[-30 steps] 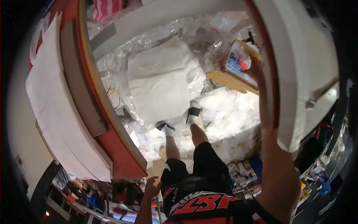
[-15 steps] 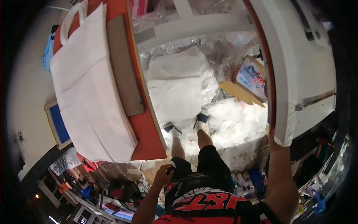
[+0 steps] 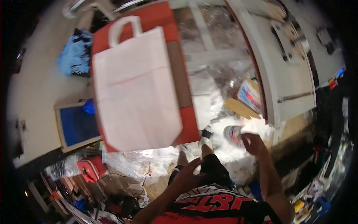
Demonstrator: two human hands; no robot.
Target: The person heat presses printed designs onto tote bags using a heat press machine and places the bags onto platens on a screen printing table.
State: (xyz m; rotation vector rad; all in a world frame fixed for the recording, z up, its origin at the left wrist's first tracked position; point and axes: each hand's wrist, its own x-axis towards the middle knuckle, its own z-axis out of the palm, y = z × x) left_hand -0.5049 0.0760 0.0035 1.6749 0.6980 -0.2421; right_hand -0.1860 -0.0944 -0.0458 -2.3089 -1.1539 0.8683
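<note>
My right hand (image 3: 251, 143) is shut on a blurred printed piece (image 3: 233, 135) with red and blue marks, held over white scraps below the cardboard box (image 3: 240, 110) of similar printed pieces. My left hand (image 3: 189, 171) is open over my dark shorts, its fingers slightly bent. To the upper left of my hands a white handled fabric bag (image 3: 136, 93) lies flat on a red board (image 3: 188, 125), over a brown pad (image 3: 181, 82).
A blue screen frame (image 3: 80, 125), light blue cloth (image 3: 74, 52) and red bag (image 3: 91, 168) are at left. A white worktop (image 3: 291, 86) with metal fittings stands at right. Clear plastic and white scraps (image 3: 253, 127) cover the lower level; clutter lines the bottom edges.
My right hand has come out of the cardboard box with a printed piece, moving down. My left hand has moved up and inward. The view has swung left, bringing the white bag toward the middle.
</note>
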